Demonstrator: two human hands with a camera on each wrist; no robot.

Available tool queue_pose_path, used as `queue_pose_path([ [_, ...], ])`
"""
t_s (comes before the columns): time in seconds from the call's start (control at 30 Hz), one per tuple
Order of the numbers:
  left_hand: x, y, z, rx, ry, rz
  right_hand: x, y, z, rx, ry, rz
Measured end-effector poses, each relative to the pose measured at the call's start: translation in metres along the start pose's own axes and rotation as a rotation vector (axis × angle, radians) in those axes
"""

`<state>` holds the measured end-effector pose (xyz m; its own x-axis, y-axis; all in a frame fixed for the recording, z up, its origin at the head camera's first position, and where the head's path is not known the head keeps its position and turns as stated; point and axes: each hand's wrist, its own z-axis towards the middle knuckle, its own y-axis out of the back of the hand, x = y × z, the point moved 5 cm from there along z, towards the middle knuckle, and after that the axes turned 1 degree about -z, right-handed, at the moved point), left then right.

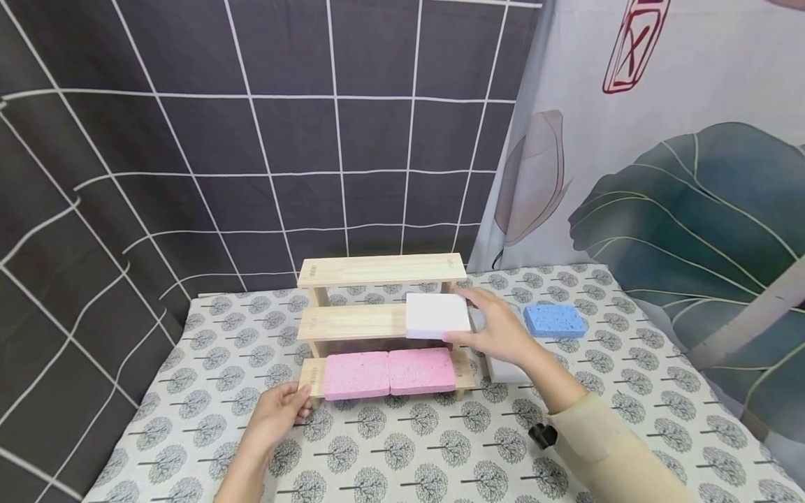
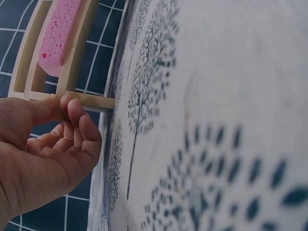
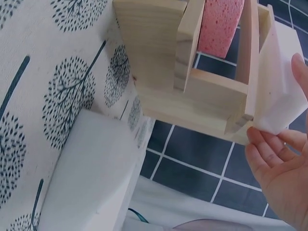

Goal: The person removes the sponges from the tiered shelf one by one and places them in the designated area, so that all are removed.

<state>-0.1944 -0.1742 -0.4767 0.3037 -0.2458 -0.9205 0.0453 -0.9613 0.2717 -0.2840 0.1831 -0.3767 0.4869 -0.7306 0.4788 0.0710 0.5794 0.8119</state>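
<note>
The right hand [image 1: 499, 332] holds the white sponge [image 1: 437, 316] at the right end of the wooden rack's [image 1: 352, 323] middle step; the left hand [image 1: 277, 412] pinches its bottom left corner.

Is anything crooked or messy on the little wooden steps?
Slightly: the white sponge on the middle step of the rack juts past its right end, where the right hand holds it. The pink sponges lie neatly.

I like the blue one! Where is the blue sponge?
In the head view, the blue sponge lies on the tablecloth, right of the wooden shelf, just beyond the right hand.
</note>
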Motion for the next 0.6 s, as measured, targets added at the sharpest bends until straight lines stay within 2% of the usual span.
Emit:
queue_pose_path([
  [0.2,0.000,0.000,0.000,0.001,-0.001,-0.010,-0.007,0.006,-0.004,-0.005,-0.020,0.011],
  [0.6,0.000,0.000,0.001,-0.004,-0.009,0.001,-0.022,0.019,-0.011,-0.023,-0.007,0.031],
])
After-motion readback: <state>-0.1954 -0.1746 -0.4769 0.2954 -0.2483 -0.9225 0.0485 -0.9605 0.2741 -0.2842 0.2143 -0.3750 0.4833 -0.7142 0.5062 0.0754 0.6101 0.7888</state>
